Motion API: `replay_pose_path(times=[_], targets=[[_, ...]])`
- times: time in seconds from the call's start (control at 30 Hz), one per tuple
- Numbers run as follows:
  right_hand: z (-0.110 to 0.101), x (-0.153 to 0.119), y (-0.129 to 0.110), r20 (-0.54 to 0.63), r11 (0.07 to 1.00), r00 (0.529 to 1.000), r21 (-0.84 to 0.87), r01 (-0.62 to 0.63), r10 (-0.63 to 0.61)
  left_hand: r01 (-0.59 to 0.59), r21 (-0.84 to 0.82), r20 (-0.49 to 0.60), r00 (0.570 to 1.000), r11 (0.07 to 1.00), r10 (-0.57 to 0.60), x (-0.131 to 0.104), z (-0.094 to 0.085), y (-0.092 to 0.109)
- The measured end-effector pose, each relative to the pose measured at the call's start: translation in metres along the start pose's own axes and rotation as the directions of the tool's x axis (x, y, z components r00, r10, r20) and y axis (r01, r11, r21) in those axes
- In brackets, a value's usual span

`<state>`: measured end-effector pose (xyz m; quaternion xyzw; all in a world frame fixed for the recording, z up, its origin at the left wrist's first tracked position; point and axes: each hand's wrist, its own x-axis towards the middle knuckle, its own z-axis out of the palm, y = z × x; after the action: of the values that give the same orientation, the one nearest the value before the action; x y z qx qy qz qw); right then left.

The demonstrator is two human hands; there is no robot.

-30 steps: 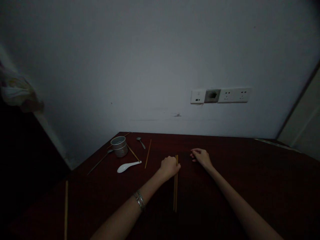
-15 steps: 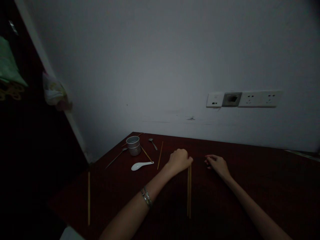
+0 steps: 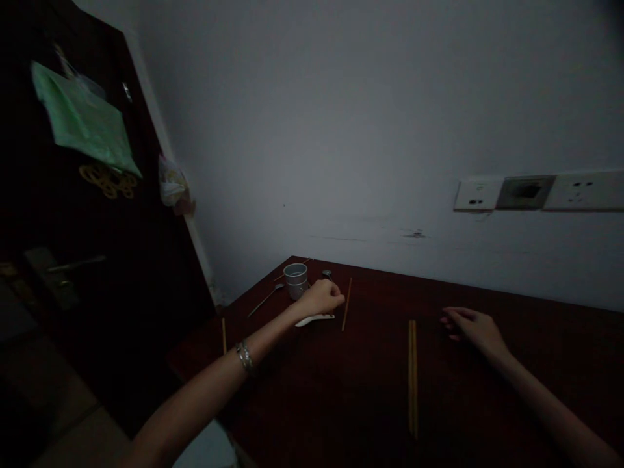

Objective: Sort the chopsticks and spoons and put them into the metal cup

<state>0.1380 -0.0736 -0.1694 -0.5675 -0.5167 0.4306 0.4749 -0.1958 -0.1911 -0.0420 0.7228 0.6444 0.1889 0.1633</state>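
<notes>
My left hand (image 3: 322, 298), bracelets on its wrist, is over the handle end of a white soup spoon (image 3: 312, 320). Its fingers are curled together; whatever they may hold is hidden. Close beside its fingertips lies a single chopstick (image 3: 347, 305). A grey metal cup (image 3: 296, 281) stands upright just behind the hand, which partly covers it. Two chopsticks (image 3: 413, 377) lie side by side on the table between my hands. My right hand (image 3: 475, 331) rests to their right, fingers loosely bent and slightly apart, with nothing visible in them.
A thin metal utensil (image 3: 266, 300) lies left of the cup, and a small metal spoon (image 3: 327, 273) lies behind my left hand. Another chopstick (image 3: 224, 335) is near the left table edge. The wall with sockets (image 3: 478, 194) bounds the dark red table (image 3: 361, 390).
My left hand has left the paired chopsticks on the table and moved left to the soup spoon. My right hand stays beside the pair. The view has turned left, showing more of the door.
</notes>
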Motion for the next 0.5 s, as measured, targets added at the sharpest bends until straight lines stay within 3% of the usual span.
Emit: replay_pose_path(times=[0.13, 0.27, 0.4, 0.5], targets=[[0.022, -0.008, -0.033, 0.079, 0.998, 0.995, -0.012, 0.063, -0.062, 0.065, -0.036, 0.019, 0.998, 0.997, -0.064, -0.025, -0.045, -0.041], [0.058, -0.022, -0.070, 0.189, 0.988, 0.974, -0.060, 0.142, -0.128, 0.038, 0.090, 0.094, 0.994, 0.995, -0.047, -0.055, -0.082, -0.082], [0.101, -0.032, -0.092, 0.284, 0.969, 0.939, -0.092, 0.228, -0.194, -0.047, 0.246, 0.239, 0.971, 0.968, -0.014, -0.089, -0.098, -0.111], [0.135, -0.036, -0.099, 0.334, 0.935, 0.905, -0.143, 0.325, -0.264, -0.058, 0.374, 0.278, 0.959, 0.925, -0.052, -0.112, -0.100, -0.128]])
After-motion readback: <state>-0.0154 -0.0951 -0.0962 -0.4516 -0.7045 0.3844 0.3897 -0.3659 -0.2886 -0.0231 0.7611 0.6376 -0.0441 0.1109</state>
